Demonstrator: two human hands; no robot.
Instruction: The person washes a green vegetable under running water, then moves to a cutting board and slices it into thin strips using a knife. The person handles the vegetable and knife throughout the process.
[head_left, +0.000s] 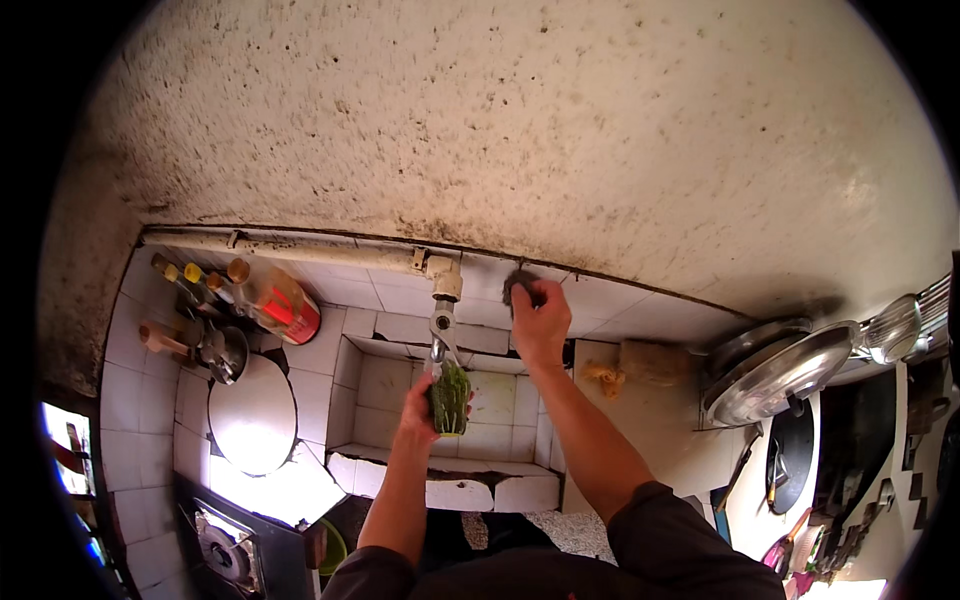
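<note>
A dark green vegetable with a bumpy skin (451, 397), whose exact kind I cannot tell, is in my left hand (420, 409) under the metal faucet (442, 324). Water appears to run over its skin. It is above the white-tiled sink basin (375, 382). My right hand (541, 322) pinches a dark scouring pad (517, 285) up against the tiled wall, right of the faucet and beyond the basin's back edge. A nail or hook shows just above the pad.
Bottles and a large red-labelled jar (300, 319) stand at the back left, near a round white lid (253, 415). A gas stove (225, 551) is at lower left. Steel pan lids (784, 375) lean in a rack at right, past a yellowish scrubber (604, 377).
</note>
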